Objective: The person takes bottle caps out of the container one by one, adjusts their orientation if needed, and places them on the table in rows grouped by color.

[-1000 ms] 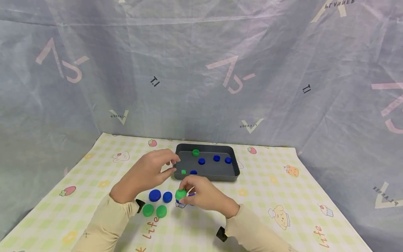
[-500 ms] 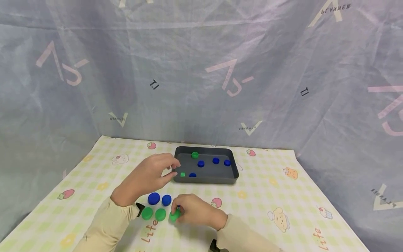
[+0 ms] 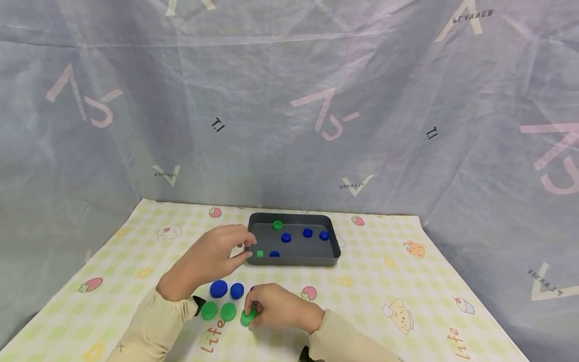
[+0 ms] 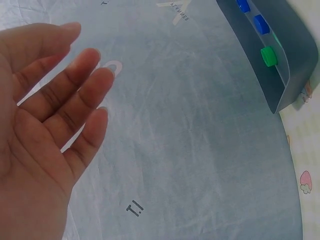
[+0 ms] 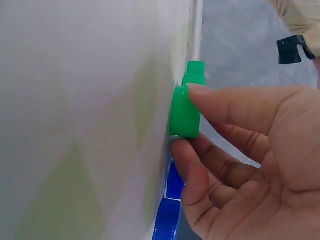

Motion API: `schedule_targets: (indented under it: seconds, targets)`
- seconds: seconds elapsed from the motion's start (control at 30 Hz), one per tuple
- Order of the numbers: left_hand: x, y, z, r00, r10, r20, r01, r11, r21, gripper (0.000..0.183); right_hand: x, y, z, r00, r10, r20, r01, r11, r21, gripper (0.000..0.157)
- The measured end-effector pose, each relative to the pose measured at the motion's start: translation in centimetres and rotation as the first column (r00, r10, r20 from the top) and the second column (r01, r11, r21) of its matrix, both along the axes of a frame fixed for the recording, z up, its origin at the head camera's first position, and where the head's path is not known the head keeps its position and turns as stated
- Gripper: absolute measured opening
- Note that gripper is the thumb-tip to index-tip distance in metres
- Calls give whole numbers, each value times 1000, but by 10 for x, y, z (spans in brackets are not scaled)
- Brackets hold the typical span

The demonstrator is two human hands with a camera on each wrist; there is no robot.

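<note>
My right hand pinches a green bottle cap between thumb and fingers, down at the tablecloth. Left of it, two green caps continue the row. Two blue caps lie behind those, and a sliver of another blue one shows behind the right hand, mostly hidden. Nothing is in my left hand, which hovers by the left end of the dark grey tray. Its fingers are relaxed and apart from the thumb, as the left wrist view also shows.
Inside the tray are several blue caps, a green cap and a small green piece near the front wall. A printed tablecloth covers the table, and a grey fabric curtain hangs behind.
My right hand has brought the green cap toward me and left, down to the end of the green row. The left hand has stayed nearly still. The view has shifted slightly.
</note>
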State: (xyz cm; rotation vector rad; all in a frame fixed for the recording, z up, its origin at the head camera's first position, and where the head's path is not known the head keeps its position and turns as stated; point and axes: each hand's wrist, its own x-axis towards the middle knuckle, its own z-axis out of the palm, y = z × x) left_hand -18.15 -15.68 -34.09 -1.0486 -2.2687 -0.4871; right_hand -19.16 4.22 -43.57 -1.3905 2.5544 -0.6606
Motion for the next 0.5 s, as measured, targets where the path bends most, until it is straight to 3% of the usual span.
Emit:
schedule_targets:
  seconds: [0.27, 0.5]
  targets:
    - [1, -1, 0, 1000, 2, 1, -2, 1000, 13, 23, 2, 2, 4, 1000, -14, -10, 14, 1000, -4, 17]
    - [1, -2, 1, 1000, -14, -19, 15, 1000, 25, 23, 1, 8, 17, 1000, -18, 0, 18, 1000, -15, 18]
